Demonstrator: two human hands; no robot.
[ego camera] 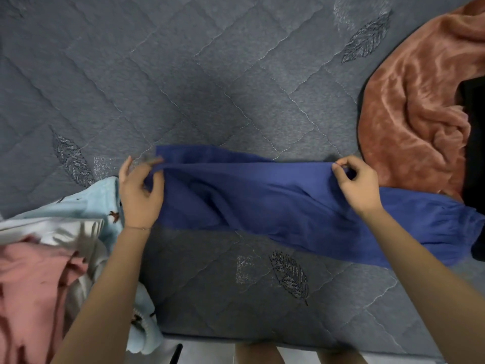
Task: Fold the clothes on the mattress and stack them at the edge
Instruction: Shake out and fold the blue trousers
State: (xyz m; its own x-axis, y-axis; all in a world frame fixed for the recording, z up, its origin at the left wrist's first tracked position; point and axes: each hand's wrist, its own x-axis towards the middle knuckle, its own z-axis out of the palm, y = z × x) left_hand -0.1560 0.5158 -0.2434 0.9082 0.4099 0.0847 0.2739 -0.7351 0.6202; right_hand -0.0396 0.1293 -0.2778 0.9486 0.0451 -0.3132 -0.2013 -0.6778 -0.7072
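Folding now: pinching the upper edge of the blue garment (262,200) in both hands and stretching it taut across the mattress (210,74), close to its near edge.
Left hand (140,195): curling fingers (154,161) and thumb round the left end of the raised edge, gripping cloth.
Right hand (357,185): pinching the right end, fingers (341,169) bent tight on the cloth.
Blue garment: spanning the gap between the two sets of fingers, trailing on past the right fingers toward the right; looking doubled over once along its length.
Left of the left fingers: leaving a pale blue printed garment (99,203), a white one (65,229) and a pink one (31,279) heaped and unfolded.
Beyond the right fingers: leaving a rust fleece piece (409,101) crumpled, with a black garment (475,143) touching it.
Progress: judging the job as early; finding no folded stack in view; working through what looks like an early fold of one item.
Remaining: completing this fold, then taking on at least five more pieces and stacking everything at the edge.
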